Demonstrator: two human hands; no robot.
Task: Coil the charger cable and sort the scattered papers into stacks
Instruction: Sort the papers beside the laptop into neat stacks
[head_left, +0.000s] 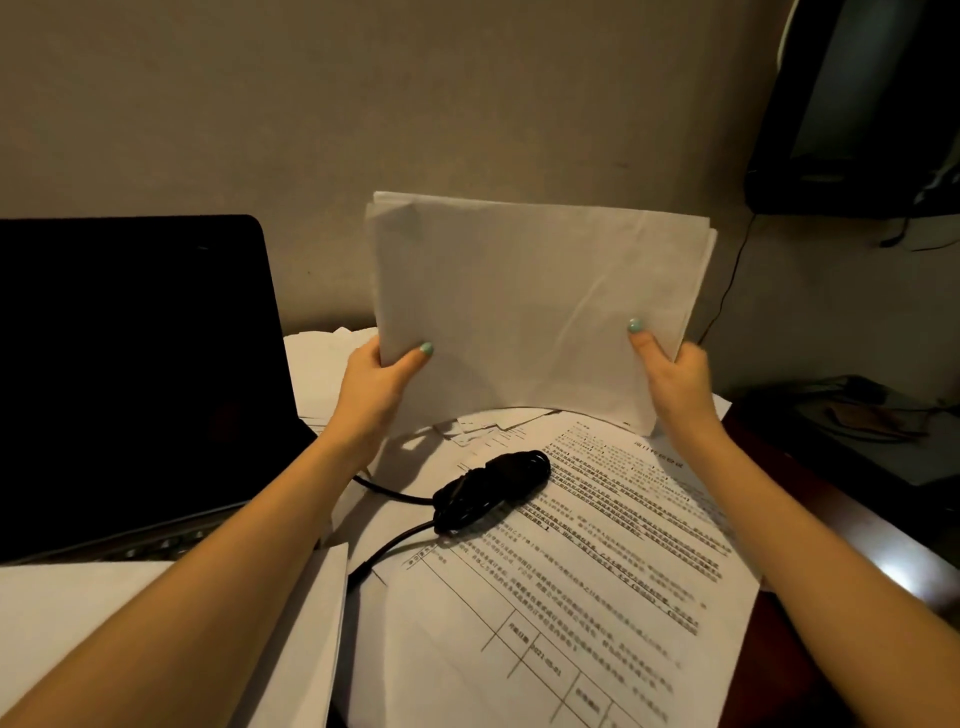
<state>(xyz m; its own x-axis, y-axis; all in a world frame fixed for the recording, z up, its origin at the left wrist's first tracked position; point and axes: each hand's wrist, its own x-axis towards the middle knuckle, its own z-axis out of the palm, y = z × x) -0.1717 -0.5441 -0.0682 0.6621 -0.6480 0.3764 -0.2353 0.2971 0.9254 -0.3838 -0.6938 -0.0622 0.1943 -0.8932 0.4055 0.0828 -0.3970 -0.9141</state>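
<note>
Holding a sheaf of papers (535, 306) upright on edge, the left hand (376, 384) and right hand (672, 374) each pinch a lower corner; loose sheets could slip out, or snag the coiled cable (493, 486) lying just below on printed pages (597, 571).

Wall (467, 104): plain beige, behind the grip.
Laptop (130, 364): dark screen, left of the grip.
Monitor (857, 104): black, above right.
Desk (841, 525): reddish wood, light glare (894, 567) lower right.

paper stack (530, 306): upright, blank side showing | charger cable (493, 488): apparently coiled, on printed sheets (597, 571)
</note>
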